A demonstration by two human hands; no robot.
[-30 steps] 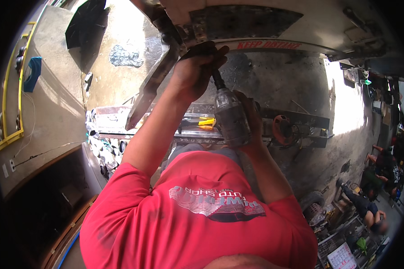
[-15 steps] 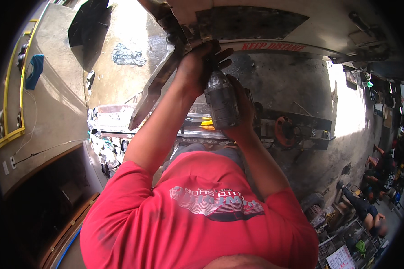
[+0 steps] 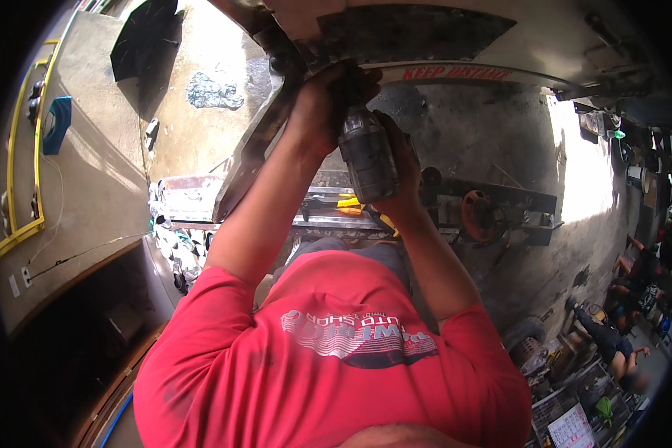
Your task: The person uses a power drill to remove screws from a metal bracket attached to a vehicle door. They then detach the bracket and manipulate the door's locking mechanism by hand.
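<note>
My right hand [image 3: 401, 166] is wrapped around a dark grey, bottle-shaped thing [image 3: 370, 160] with a shiny tapered top. Whether it is a bottle or a tool body, I cannot tell. The tapered end points away from me, toward my left hand [image 3: 332, 97]. That hand is bent at the wrist, its fingers curled together in shadow just beyond the taper. What they hold is hidden. A long dark metal bar [image 3: 250, 153] slants down beside my left forearm, close to the hand. Overhead of both hands is a pale vehicle panel [image 3: 545, 37] with red lettering along its lower edge.
Yellow-handled tools [image 3: 349, 205] lie on a low metal bench [image 3: 194, 201] in front of me. An orange round object [image 3: 479, 214] rests on a dark beam [image 3: 526, 209] to the right. Left is a yellow frame [image 3: 22, 237]. Another person [image 3: 612, 343] is far right, among clutter.
The bottle-shaped thing and my right hand have shifted slightly up, closer to the left hand. My left fingers look more drawn together. More of the yellow tools now shows below.
</note>
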